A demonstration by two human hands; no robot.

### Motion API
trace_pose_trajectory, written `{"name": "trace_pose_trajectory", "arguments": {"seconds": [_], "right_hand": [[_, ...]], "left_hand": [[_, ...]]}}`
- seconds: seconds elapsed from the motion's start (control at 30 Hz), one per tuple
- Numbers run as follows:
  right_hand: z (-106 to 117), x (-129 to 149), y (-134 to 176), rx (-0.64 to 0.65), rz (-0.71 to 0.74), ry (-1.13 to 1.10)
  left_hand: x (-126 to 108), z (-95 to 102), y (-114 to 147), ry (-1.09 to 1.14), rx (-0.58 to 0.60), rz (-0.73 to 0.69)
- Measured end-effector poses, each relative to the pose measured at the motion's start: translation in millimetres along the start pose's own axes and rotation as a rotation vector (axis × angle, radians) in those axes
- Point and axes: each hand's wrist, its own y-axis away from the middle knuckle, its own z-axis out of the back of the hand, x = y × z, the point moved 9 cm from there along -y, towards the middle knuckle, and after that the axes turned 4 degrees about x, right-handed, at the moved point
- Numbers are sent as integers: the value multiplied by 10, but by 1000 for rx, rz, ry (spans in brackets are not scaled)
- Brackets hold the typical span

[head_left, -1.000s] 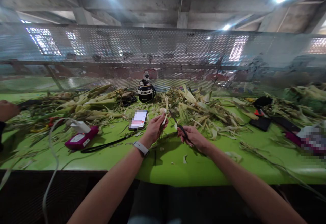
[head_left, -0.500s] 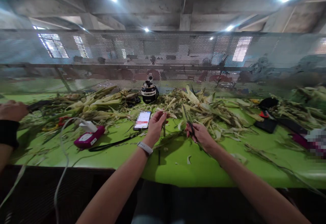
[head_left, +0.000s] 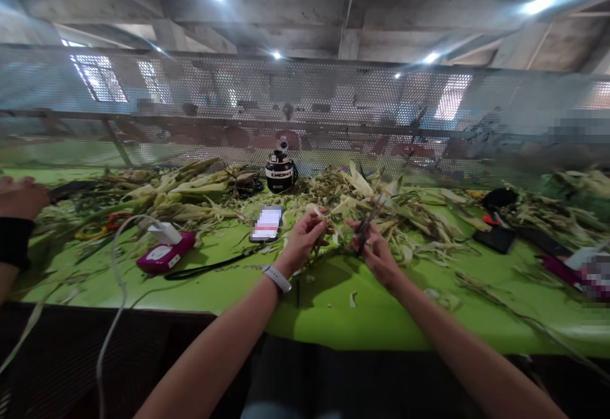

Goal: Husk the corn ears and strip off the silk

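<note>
My left hand (head_left: 305,238), with a pale band on its wrist, is closed in a pinch on a strip of corn husk (head_left: 316,211) above the green table. Just right of it, my right hand (head_left: 376,250) is wrapped round dark scissors (head_left: 364,231), blurred, with the blades angled up and away. A gap separates the two hands. Behind them lies a heap of dry husks (head_left: 357,184). Left of my left hand a phone (head_left: 267,224) rests with its screen lit.
A black jar (head_left: 279,172) stands at the back before a perforated metal screen (head_left: 309,95). To the left sit a magenta power strip (head_left: 166,254) with a white cable, more husks (head_left: 185,187) and another person's hand (head_left: 21,196). A black flat object (head_left: 494,239) lies at right.
My left hand has moved slightly right and up with the husk strip. My right hand has turned the scissors, whose blades now lean more to the right.
</note>
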Motion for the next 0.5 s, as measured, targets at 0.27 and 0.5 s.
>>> {"name": "trace_pose_trajectory", "arguments": {"seconds": [0.27,0.5], "right_hand": [[-132,27,16,88,7,70],[-80,-43,5,59,-13,-4]], "left_hand": [[50,-60,9,2,3,22],[85,-61,14,-42,27,85]]}}
